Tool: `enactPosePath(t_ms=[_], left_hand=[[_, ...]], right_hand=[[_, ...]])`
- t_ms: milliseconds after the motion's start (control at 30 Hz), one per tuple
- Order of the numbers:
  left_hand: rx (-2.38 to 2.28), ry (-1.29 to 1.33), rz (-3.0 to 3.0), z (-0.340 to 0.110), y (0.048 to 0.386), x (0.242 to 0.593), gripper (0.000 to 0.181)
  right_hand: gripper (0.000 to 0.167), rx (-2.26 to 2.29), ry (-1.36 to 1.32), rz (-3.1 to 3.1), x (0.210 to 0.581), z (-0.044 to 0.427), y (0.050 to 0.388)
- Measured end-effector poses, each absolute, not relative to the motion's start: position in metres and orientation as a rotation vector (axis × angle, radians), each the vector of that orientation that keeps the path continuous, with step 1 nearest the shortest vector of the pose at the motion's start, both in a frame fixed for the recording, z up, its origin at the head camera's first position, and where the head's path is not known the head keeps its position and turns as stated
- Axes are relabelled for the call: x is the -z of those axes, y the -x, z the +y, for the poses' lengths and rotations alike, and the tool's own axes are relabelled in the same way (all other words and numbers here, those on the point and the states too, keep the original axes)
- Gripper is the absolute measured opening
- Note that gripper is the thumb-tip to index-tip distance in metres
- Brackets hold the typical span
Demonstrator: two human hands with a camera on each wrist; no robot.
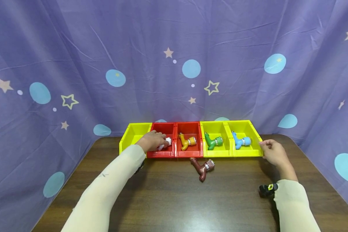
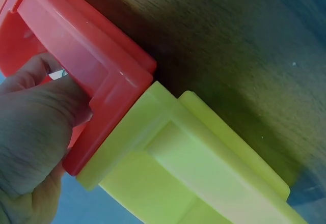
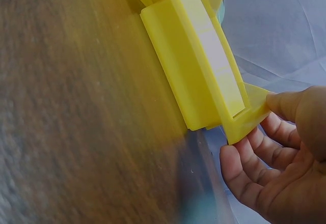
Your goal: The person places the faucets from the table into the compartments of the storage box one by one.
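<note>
My left hand [image 1: 153, 141] reaches into the left red bin [image 1: 165, 127] and grips a white tap [image 1: 169, 140] there. The tap is mostly hidden behind the fingers; in the left wrist view only a sliver of white shows by the thumb. At the row's right end, my right hand [image 1: 275, 154] pinches the front corner of the rightmost yellow bin [image 3: 239, 124], thumb on one side and fingers on the other. A brown tap [image 1: 202, 168] lies on the table in front of the bins.
Other bins hold a yellow tap [image 1: 187, 141], a green tap [image 1: 213, 141] and a blue tap [image 1: 241, 141], one apiece. The leftmost yellow bin [image 1: 133, 132] stands beside the left forearm. Behind the wooden table [image 1: 191, 206] hangs a purple curtain [image 1: 150, 96].
</note>
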State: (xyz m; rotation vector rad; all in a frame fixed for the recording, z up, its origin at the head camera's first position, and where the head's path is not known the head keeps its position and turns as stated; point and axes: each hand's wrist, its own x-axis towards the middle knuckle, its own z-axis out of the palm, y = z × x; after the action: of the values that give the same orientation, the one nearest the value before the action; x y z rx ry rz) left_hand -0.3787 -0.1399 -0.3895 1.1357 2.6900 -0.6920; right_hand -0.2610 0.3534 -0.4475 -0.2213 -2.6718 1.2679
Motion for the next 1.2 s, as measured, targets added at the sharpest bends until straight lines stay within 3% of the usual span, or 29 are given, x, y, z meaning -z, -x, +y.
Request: enactPosePath(t_ms=[700, 933, 1200], left_hand=[[0.693, -1.089, 2.71, -0.138, 0.373, 0.38, 0.033], [0.691, -1.09, 2.768, -0.138, 0.366, 0.37, 0.047], [0.521, -1.183, 2.91, -0.153, 0.363, 0.364, 0.031]], right_hand=[[0.046, -1.268, 0.204, -2.687, 0.447, 0.354, 0.261], [0.043, -1.254, 0.191, -2.677, 0.447, 0.355, 0.261], [0.043, -1.251, 0.187, -2.671, 0.446, 0.354, 0.261]])
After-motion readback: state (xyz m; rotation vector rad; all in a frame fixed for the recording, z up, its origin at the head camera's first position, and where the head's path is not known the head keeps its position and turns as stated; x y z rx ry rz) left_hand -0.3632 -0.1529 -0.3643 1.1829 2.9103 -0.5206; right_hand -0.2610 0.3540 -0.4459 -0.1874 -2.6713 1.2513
